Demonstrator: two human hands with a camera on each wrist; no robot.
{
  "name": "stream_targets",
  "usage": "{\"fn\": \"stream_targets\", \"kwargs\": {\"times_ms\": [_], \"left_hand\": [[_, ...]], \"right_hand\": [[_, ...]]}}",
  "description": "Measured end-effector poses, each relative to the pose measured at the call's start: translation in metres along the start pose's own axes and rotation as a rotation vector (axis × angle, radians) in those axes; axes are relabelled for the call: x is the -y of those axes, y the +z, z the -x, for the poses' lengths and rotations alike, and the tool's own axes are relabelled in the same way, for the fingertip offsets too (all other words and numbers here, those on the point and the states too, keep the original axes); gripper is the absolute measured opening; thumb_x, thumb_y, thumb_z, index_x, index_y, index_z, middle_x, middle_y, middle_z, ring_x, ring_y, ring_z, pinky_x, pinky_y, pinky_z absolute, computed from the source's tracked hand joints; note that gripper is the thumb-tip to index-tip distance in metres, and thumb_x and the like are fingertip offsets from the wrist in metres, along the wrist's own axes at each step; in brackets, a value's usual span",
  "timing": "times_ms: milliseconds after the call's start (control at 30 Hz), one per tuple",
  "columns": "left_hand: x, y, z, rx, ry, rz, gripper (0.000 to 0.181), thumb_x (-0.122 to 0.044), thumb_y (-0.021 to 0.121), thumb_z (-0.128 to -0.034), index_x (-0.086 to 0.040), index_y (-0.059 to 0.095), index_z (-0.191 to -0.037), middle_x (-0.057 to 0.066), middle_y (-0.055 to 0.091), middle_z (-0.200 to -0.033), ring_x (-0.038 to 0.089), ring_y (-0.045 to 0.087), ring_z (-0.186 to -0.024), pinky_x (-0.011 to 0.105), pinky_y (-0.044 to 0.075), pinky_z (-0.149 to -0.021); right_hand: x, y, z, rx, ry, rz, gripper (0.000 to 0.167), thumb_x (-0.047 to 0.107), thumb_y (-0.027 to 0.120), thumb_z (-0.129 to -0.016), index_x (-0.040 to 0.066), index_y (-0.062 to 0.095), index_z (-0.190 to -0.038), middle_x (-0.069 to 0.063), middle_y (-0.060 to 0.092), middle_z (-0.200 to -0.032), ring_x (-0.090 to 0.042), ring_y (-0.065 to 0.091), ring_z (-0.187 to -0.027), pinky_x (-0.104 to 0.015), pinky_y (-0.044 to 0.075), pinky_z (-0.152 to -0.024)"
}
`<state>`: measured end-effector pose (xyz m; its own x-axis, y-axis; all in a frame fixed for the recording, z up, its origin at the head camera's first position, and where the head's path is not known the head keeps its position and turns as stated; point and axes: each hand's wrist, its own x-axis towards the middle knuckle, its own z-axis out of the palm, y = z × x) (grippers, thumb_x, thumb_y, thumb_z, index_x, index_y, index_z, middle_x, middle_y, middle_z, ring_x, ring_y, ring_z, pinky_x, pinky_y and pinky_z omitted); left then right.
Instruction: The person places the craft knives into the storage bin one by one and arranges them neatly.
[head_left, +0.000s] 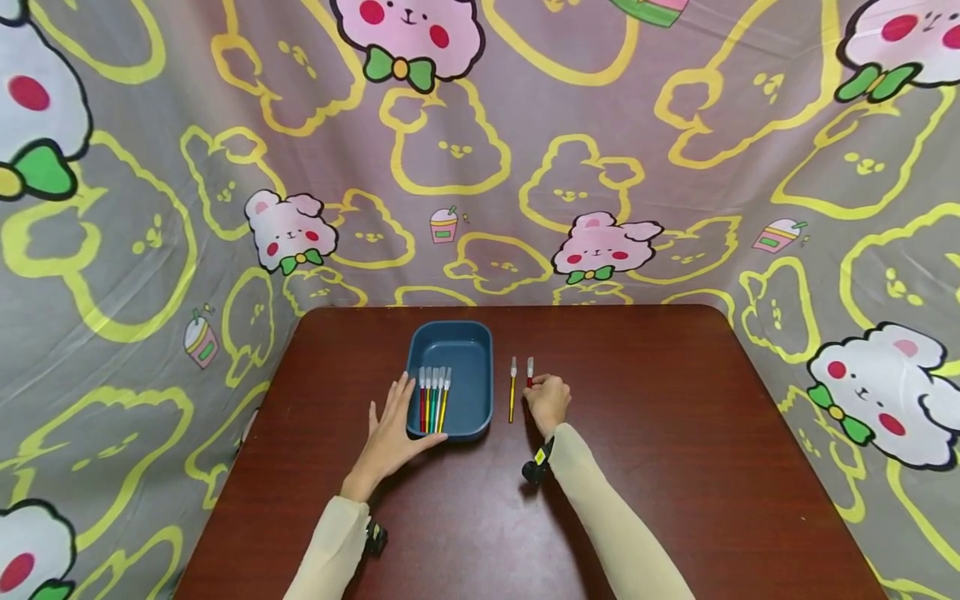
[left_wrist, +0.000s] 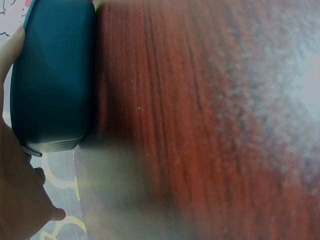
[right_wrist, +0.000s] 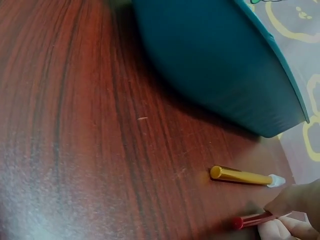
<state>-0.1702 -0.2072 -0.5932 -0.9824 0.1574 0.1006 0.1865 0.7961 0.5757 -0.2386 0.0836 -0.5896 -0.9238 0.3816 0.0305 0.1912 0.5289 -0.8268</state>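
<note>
A blue tray (head_left: 480,423) stands left of the table's middle. Inside its left part several craft knives with clear caps (head_left: 432,402) lie side by side, in red, yellow, green and silver. My left hand (head_left: 391,436) rests at the tray's near left corner, fingers spread along the left side and thumb at the front rim. To the tray's right lies a yellow craft knife (head_left: 512,393), cap pointing away. Beside it my right hand (head_left: 549,402) pinches a red craft knife (right_wrist: 252,220) between thumb and fingers. Its clear cap sticks out past the fingers in the head view.
The dark red-brown wooden table (head_left: 675,467) reaches back to a patterned cloth (head_left: 510,167) that hangs behind and on both sides. Each wrist carries a small black camera, such as the right wrist camera (head_left: 534,472).
</note>
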Motion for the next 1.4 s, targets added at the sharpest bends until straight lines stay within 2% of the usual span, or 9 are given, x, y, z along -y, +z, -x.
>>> {"fn": "stream_targets", "kwargs": {"times_ms": [267,500,733,867,967,1033,1200,1267,1400], "left_hand": [[-0.001,-0.001,0.0,-0.004,0.006,-0.004,0.122,-0.066,0.081,-0.0829,-0.006,0.018,-0.169,0.011,0.011,-0.177,0.044,0.012,-0.161,0.078,0.001,-0.119],[-0.001,-0.001,0.001,-0.005,0.004,-0.009,0.122,-0.065,0.082,-0.0829,-0.006,0.018,-0.169,0.012,0.011,-0.177,0.045,0.013,-0.16,0.078,0.002,-0.119],[-0.002,-0.002,0.002,-0.009,0.005,-0.002,0.122,-0.064,0.082,-0.0827,-0.005,0.019,-0.169,0.013,0.011,-0.177,0.046,0.015,-0.16,0.078,0.002,-0.119],[-0.002,-0.002,0.002,-0.007,0.009,-0.003,0.122,-0.064,0.082,-0.0828,-0.005,0.019,-0.169,0.014,0.011,-0.177,0.046,0.015,-0.16,0.078,0.002,-0.119],[-0.003,-0.002,0.001,-0.007,0.013,-0.005,0.122,-0.064,0.082,-0.083,-0.006,0.018,-0.169,0.013,0.011,-0.177,0.046,0.015,-0.16,0.078,0.002,-0.119],[-0.002,-0.002,0.001,-0.008,0.015,-0.01,0.122,-0.064,0.082,-0.083,-0.006,0.019,-0.169,0.013,0.011,-0.177,0.046,0.015,-0.159,0.078,0.003,-0.119],[-0.002,-0.003,0.001,-0.003,0.008,-0.012,0.122,-0.064,0.083,-0.0824,-0.006,0.019,-0.169,0.012,0.011,-0.177,0.044,0.014,-0.16,0.078,0.002,-0.119],[-0.003,-0.004,0.001,0.007,0.0,-0.009,0.123,-0.064,0.083,-0.0823,-0.006,0.018,-0.169,0.012,0.01,-0.178,0.043,0.013,-0.161,0.077,0.001,-0.119],[-0.005,-0.004,0.0,0.015,-0.008,-0.002,0.123,-0.065,0.082,-0.0823,-0.007,0.017,-0.17,0.011,0.01,-0.178,0.042,0.011,-0.161,0.077,0.0,-0.119]], "right_hand": [[0.001,-0.001,-0.004,0.016,0.038,0.039,0.02,0.006,0.086,-0.079,-0.004,0.081,-0.096,-0.017,0.08,-0.092,-0.048,0.07,-0.103,-0.055,0.052,-0.097],[0.003,-0.005,-0.007,0.029,0.078,0.03,0.021,0.012,0.085,-0.078,0.0,0.079,-0.094,-0.015,0.079,-0.092,-0.045,0.07,-0.103,-0.055,0.053,-0.096],[0.026,-0.012,-0.006,0.045,0.043,-0.08,0.022,0.016,0.084,-0.081,0.002,0.079,-0.097,-0.01,0.081,-0.089,-0.035,0.075,-0.095,-0.048,0.056,-0.086],[0.04,-0.015,-0.003,0.065,0.017,-0.175,0.022,0.011,0.082,-0.082,-0.001,0.079,-0.1,-0.013,0.081,-0.09,-0.026,0.079,-0.078,-0.034,0.06,-0.076],[0.048,-0.015,-0.001,0.097,0.005,-0.225,0.022,0.008,0.079,-0.081,-0.002,0.078,-0.101,-0.015,0.08,-0.091,-0.028,0.079,-0.073,-0.026,0.06,-0.065],[0.053,-0.014,0.0,0.126,0.003,-0.258,0.022,0.006,0.078,-0.083,-0.003,0.078,-0.103,-0.016,0.08,-0.091,-0.033,0.079,-0.074,-0.026,0.061,-0.061],[0.064,-0.009,0.007,0.186,-0.009,-0.338,0.024,0.0,0.079,-0.085,-0.009,0.076,-0.106,-0.02,0.079,-0.091,-0.041,0.078,-0.079,-0.042,0.064,-0.069],[0.068,-0.006,0.009,0.197,-0.015,-0.342,0.023,-0.001,0.08,-0.084,-0.009,0.076,-0.106,-0.02,0.079,-0.089,-0.038,0.079,-0.076,-0.042,0.064,-0.069],[0.072,-0.002,0.012,0.213,-0.02,-0.318,0.021,-0.002,0.081,-0.085,-0.007,0.078,-0.105,-0.019,0.079,-0.088,-0.028,0.079,-0.069,-0.03,0.063,-0.062]]}}
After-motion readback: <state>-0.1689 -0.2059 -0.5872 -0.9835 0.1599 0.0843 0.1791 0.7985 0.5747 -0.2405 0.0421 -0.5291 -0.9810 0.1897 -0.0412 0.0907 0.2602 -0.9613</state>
